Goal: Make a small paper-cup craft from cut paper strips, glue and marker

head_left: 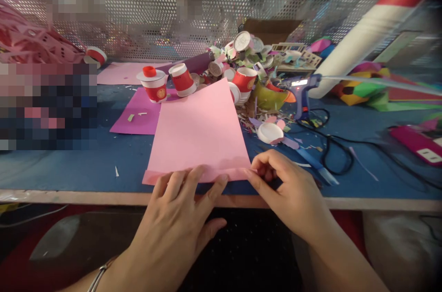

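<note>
**Folding near edge of pink sheet**

Pink paper sheet (200, 131) flat on blue table (69, 163), near edge turned up into a narrow fold along table's front. Left hand (179, 218) palm down, fingers (193, 180) spread and pressing on the folded strip, middle of the edge. Right hand (290, 190) at sheet's near right corner, thumb and forefinger pinched on the fold there. Hands close together, not touching. Bracelet (100, 276) on left wrist.

Purple sheet (138, 112) under pink one's far left corner. Red-and-white paper cups (155, 87) behind, more heaped with scraps (241, 52) further back. White lid (270, 132) just right of pink sheet. Blue glue gun (304, 89) upright to the right, black cable (331, 144) trailing across table. Coloured paper pile (366, 89) far right. Perforated metal screen (172, 6) at back. Left side blurred out.
</note>
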A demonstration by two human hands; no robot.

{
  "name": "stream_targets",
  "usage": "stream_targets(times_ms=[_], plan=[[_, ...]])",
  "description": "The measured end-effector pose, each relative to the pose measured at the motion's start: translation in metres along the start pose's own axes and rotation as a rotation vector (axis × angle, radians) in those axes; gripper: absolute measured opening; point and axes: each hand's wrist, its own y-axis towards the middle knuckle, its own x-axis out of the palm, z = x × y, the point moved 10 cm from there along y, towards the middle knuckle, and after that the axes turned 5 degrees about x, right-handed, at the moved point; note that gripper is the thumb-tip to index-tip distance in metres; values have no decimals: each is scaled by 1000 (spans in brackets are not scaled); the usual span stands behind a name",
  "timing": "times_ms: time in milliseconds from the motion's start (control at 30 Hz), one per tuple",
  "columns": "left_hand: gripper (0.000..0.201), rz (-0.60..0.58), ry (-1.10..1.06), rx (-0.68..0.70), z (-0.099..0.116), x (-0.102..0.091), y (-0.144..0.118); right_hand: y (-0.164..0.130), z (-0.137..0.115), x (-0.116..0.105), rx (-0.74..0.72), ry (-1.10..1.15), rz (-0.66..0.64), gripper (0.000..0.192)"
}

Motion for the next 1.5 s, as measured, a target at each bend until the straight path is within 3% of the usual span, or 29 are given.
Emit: stream_targets(times_ms=[200, 300, 333, 400, 500, 633, 900, 1500], plan=[[62, 1, -8, -17, -1, 4, -2, -9, 1, -23, 14, -12, 192, 16], [68, 0, -10, -33, -1, 6, -3, -20, -16, -30, -108, -68, 284, 7], [70, 4, -13, -36, -1, 7, -3, -24, -26, -28, -178, -78, 283, 4], [70, 14, -26, -41, 0, 7, -4, -33, -44, -19, -316, -91, 235, 17], [68, 19, -41, -54, -1, 8, -6, -41, -56, 0, -401, -113, 134, 31], [66, 25, -54, -62, -2, 8, -7, -45, -53, 13, -379, -125, 89, 32], [60, 33, -98, -83, -4, 6, -9, -44, -51, 15, -332, -142, 75, 31], [64, 14, 15, -256, -37, 1, -52, -46, -52, 15, -314, -160, 102, 29]])
